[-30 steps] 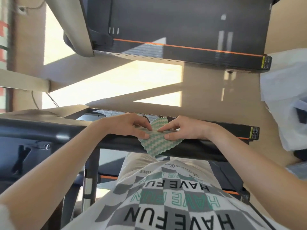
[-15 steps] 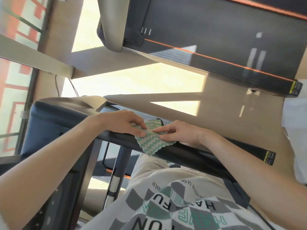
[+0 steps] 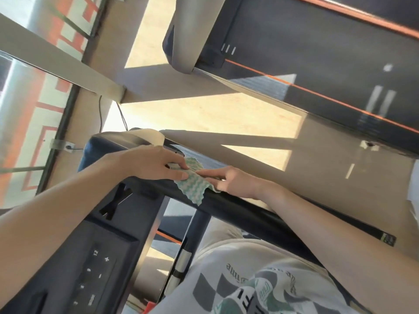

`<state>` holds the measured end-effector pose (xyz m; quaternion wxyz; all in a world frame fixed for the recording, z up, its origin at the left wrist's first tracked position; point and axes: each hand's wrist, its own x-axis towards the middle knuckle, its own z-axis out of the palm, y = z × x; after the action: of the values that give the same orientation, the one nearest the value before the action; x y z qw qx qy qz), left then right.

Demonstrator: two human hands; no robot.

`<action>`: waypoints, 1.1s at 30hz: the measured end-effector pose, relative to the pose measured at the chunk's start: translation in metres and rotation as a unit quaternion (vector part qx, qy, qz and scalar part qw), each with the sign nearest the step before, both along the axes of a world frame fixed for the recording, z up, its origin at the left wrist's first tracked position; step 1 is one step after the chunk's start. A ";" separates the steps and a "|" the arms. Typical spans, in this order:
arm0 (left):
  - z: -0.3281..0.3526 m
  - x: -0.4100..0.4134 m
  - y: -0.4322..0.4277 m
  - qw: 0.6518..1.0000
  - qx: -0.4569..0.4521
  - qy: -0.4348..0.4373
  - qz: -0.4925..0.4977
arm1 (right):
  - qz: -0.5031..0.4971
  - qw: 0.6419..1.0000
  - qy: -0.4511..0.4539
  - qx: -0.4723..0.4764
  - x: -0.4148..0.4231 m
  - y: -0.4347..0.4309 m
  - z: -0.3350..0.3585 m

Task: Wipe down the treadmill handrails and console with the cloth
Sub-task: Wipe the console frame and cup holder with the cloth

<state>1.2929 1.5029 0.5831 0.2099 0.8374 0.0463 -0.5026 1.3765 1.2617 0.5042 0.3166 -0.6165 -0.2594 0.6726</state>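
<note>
A green-and-white wavy-patterned cloth point(image 3: 194, 184) is draped over the black treadmill handrail point(image 3: 240, 206), which runs from centre down to the right. My left hand point(image 3: 154, 163) lies on the cloth's left side, thumb and fingertips pinching its edge. My right hand point(image 3: 231, 179) holds the cloth's right side, index finger stretched flat on top and thumb at the lower edge. The dark console point(image 3: 90, 264) with its buttons sits at lower left, partly under my left forearm.
A second treadmill point(image 3: 317, 55) with an orange stripe stands across the sunlit floor at upper right. A window wall with a beige ledge point(image 3: 59, 60) runs along the left. An upright post point(image 3: 195, 236) drops from the handrail. My patterned shirt fills the bottom.
The view has swung left and tilted, bringing the console buttons into sight. Both hands have stayed on the cloth at the same spot on the handrail.
</note>
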 end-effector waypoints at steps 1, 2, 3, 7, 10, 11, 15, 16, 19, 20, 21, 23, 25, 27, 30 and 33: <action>0.000 -0.002 0.008 1.000 0.001 0.004 0.002 | 0.000 1.000 -0.001 0.007 -0.002 0.008 -0.001; 0.001 -0.004 0.017 1.000 0.003 0.008 0.004 | 0.003 1.000 -0.001 0.015 -0.005 0.016 -0.001; 0.002 -0.005 0.024 1.000 0.006 0.010 0.007 | 0.009 1.000 -0.003 0.018 -0.007 0.024 -0.001; 0.003 -0.015 0.055 1.000 0.021 -0.008 0.017 | 0.035 0.999 -0.015 0.010 -0.012 0.058 0.003; 0.005 -0.021 0.067 0.999 0.021 -0.025 0.028 | 0.029 0.999 -0.016 0.018 -0.011 0.067 0.008; 0.005 -0.021 0.066 0.999 0.020 -0.028 0.032 | 0.026 0.999 -0.017 0.020 -0.010 0.066 0.009; 0.009 -0.024 0.052 0.998 0.011 -0.055 0.023 | 0.028 0.998 -0.040 0.032 -0.011 0.051 0.010; 0.010 -0.025 0.048 0.998 0.009 -0.064 0.018 | 0.025 0.998 -0.050 0.035 -0.012 0.046 0.012; 0.010 -0.030 0.037 0.995 0.020 -0.096 -0.008 | 0.015 0.996 -0.074 0.046 -0.014 0.032 0.021; 0.010 -0.030 0.033 0.994 0.024 -0.104 -0.014 | 0.012 0.996 -0.082 0.045 -0.014 0.028 0.025; 0.009 -0.031 0.029 0.994 0.028 -0.107 -0.019 | 0.013 0.995 -0.091 0.043 -0.013 0.024 0.029; 0.008 -0.032 0.018 0.993 0.031 -0.111 -0.025 | 0.017 0.993 -0.109 0.032 -0.010 0.014 0.038; 0.006 -0.033 0.002 0.991 0.021 -0.130 -0.027 | 0.021 0.990 -0.135 0.020 -0.010 -0.001 0.043; 0.005 -0.033 -0.017 0.987 0.010 -0.156 -0.039 | 0.023 0.987 -0.156 0.023 -0.011 -0.020 0.048; 0.003 -0.031 -0.050 0.981 0.010 -0.185 -0.057 | 0.011 0.982 -0.186 0.023 -0.014 -0.056 0.051; 0.003 -0.028 -0.082 0.974 -0.014 -0.217 -0.055 | 0.008 0.975 -0.221 0.018 -0.014 -0.090 0.053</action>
<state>1.2650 1.4206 0.5863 0.1990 0.9248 -0.0538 -0.3199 1.3628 1.1718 0.5573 0.2575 -0.7419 -0.3394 0.5178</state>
